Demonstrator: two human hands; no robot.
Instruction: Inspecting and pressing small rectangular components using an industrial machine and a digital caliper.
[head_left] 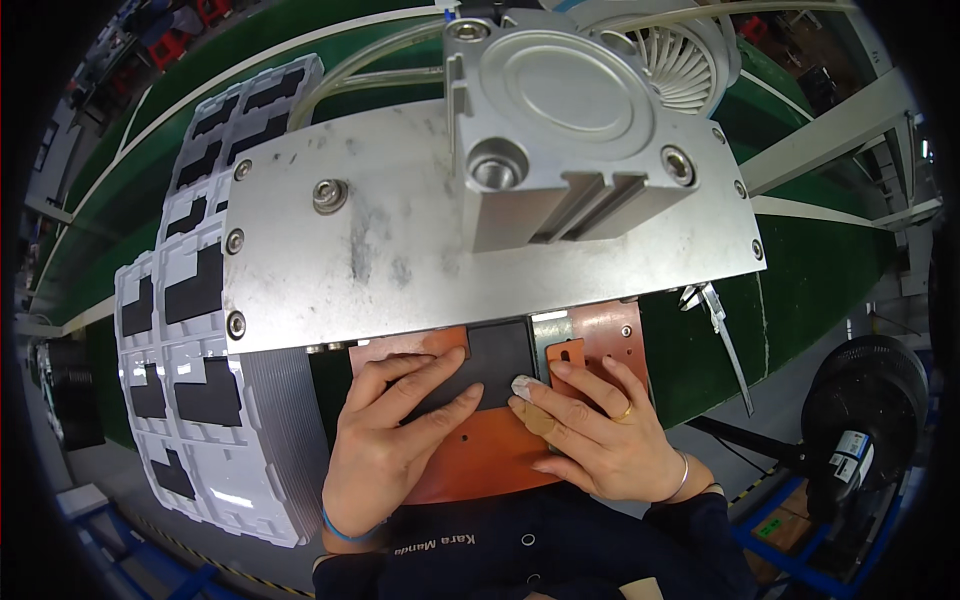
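The black piece [500, 365] lies on the orange plate [470, 468], between the two hands and just below the front edge of the metal slab [400, 230]; whether it runs on beneath the slab is hidden. The left hand [385, 435] lies at the piece's left side, unclenched, its fingers stretched forward and inward: one fingertip is by the piece's upper left edge, and the thumb tip rests on its dark surface. The right hand [600, 435] is at the right side, also unclenched and palm down, with two wrapped fingertips at the piece's right edge and another finger on the slotted tab [566, 353], just beside the piece. Neither hand closes around anything. The right thumb lies over the orange plate, nearer the body than the piece. Above the slab stands a metal block [570, 100], with clear tubes [375, 78] running to its left. White trays [230, 480] holding dark cut shapes are stacked left of the slab. To the right, a caliper [722, 330] lies on the green bench [690, 375], well apart from the right hand, and a black fan [868, 395] is farther right.
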